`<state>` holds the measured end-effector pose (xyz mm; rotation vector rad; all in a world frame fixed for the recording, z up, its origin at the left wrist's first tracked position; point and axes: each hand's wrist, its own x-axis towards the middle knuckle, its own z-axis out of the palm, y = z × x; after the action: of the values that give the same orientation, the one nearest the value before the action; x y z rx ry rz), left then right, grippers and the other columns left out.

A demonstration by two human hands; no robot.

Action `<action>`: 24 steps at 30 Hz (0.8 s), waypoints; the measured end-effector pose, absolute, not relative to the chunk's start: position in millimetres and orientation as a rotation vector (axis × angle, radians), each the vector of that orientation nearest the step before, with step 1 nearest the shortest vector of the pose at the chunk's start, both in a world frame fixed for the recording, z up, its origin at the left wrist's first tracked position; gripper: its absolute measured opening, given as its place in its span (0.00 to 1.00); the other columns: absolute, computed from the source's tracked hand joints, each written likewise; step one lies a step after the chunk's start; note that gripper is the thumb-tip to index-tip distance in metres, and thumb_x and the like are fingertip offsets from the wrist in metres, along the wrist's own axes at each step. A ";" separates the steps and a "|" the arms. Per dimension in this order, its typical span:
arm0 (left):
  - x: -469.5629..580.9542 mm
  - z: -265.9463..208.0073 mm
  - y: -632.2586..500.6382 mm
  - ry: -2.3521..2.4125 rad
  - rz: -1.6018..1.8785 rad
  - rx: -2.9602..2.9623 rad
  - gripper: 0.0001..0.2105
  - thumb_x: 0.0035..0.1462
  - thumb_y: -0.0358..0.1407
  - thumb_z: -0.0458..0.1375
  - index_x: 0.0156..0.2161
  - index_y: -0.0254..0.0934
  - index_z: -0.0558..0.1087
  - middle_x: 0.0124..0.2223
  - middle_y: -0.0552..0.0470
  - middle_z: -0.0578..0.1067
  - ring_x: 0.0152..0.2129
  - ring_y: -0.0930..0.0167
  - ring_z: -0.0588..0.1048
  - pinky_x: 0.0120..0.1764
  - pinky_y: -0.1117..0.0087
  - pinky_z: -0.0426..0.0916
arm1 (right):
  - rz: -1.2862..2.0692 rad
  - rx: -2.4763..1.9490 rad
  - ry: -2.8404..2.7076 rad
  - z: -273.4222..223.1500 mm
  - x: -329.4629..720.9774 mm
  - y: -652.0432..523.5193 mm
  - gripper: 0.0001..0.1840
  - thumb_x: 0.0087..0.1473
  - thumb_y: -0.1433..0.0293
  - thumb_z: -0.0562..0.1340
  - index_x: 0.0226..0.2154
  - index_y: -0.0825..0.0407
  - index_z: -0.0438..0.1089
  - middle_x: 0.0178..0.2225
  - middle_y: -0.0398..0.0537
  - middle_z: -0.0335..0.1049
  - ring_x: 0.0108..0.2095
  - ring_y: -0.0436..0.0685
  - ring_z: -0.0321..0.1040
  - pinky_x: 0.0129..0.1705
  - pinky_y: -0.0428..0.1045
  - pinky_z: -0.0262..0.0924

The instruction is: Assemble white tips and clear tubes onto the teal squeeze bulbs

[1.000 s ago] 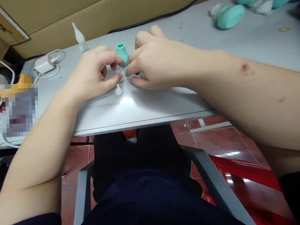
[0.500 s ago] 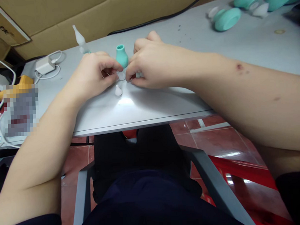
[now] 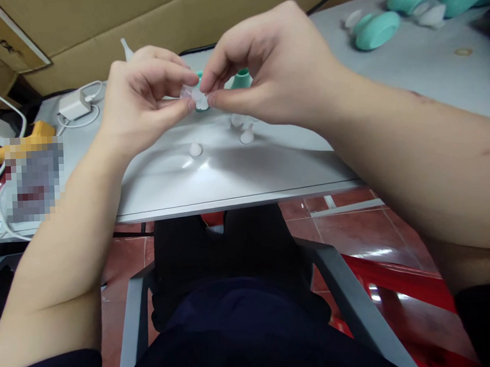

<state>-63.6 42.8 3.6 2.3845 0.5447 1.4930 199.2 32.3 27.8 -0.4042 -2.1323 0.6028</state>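
Note:
My left hand point(image 3: 149, 93) pinches a small clear plastic piece point(image 3: 186, 92) between thumb and fingertips, raised above the table. My right hand point(image 3: 268, 63) grips a small frosted white piece point(image 3: 201, 100) that meets the clear one; their exact kinds cannot be made out. Directly behind the fingertips stands a teal vase-shaped part point(image 3: 200, 74), mostly hidden. A second teal part point(image 3: 241, 78) shows between my right thumb and fingers. On the tabletop below lie a white cone-shaped piece point(image 3: 195, 149), another white cone point(image 3: 247, 134) and a clear round piece point(image 3: 237, 120).
Larger teal pieces point(image 3: 378, 30) with white parts lie at the far right, near a pale ring point(image 3: 463, 51). A white charger point(image 3: 74, 105) with its cable and a yellow object point(image 3: 40, 133) are at left. Cardboard point(image 3: 100, 27) borders the back of the table point(image 3: 168, 192).
Both hands have risen from the tabletop with the small pieces pinched between them. The white cone and clear piece at right are now uncovered, as is the second teal part.

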 end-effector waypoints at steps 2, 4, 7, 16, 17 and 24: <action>-58.5 2.1 42.1 0.444 1.487 2.280 0.26 0.49 0.50 0.87 0.51 0.45 0.90 0.48 0.48 0.87 0.38 0.66 0.86 0.42 0.64 0.83 | 0.701 -0.347 -2.023 24.5 196.5 34.2 0.05 0.56 0.82 0.73 0.38 0.62 0.82 0.38 0.47 0.81 0.38 0.48 0.75 0.47 0.44 0.72; -53.9 -0.8 43.0 0.402 1.477 2.234 0.27 0.49 0.51 0.87 0.51 0.43 0.90 0.45 0.50 0.88 0.37 0.64 0.87 0.42 0.64 0.85 | 0.756 -0.314 -1.967 21.6 194.2 35.8 0.06 0.55 0.84 0.74 0.38 0.64 0.82 0.37 0.48 0.81 0.38 0.47 0.77 0.45 0.43 0.73; -54.3 -5.6 49.6 0.341 1.467 2.206 0.28 0.48 0.52 0.87 0.49 0.41 0.89 0.43 0.48 0.87 0.35 0.63 0.88 0.39 0.63 0.86 | 0.800 -0.315 -1.944 20.4 192.9 35.7 0.07 0.56 0.86 0.73 0.37 0.65 0.81 0.37 0.47 0.81 0.37 0.46 0.78 0.43 0.42 0.72; -66.2 1.5 51.7 0.440 1.399 2.279 0.34 0.49 0.53 0.85 0.55 0.37 0.84 0.49 0.47 0.86 0.44 0.60 0.87 0.44 0.59 0.87 | 1.065 -0.305 -1.692 29.2 189.8 27.4 0.13 0.50 0.92 0.70 0.34 0.62 0.80 0.33 0.41 0.83 0.33 0.46 0.79 0.39 0.42 0.74; -63.4 2.5 47.6 0.422 1.432 2.251 0.31 0.51 0.50 0.86 0.55 0.38 0.85 0.49 0.48 0.86 0.44 0.61 0.87 0.44 0.62 0.87 | 1.093 -0.277 -1.639 28.5 187.5 27.6 0.14 0.49 0.93 0.70 0.32 0.62 0.79 0.32 0.43 0.83 0.32 0.47 0.79 0.37 0.42 0.73; -54.6 7.3 29.9 0.498 1.396 2.203 0.21 0.58 0.43 0.83 0.53 0.43 0.87 0.49 0.51 0.87 0.44 0.63 0.86 0.46 0.62 0.85 | 1.138 -0.308 -1.609 26.8 182.7 24.7 0.10 0.50 0.91 0.73 0.31 0.64 0.82 0.30 0.49 0.83 0.30 0.49 0.79 0.33 0.42 0.71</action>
<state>-54.6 29.9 7.3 2.2032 0.4985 1.3965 182.7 24.7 26.8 -0.3085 -1.6091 1.1382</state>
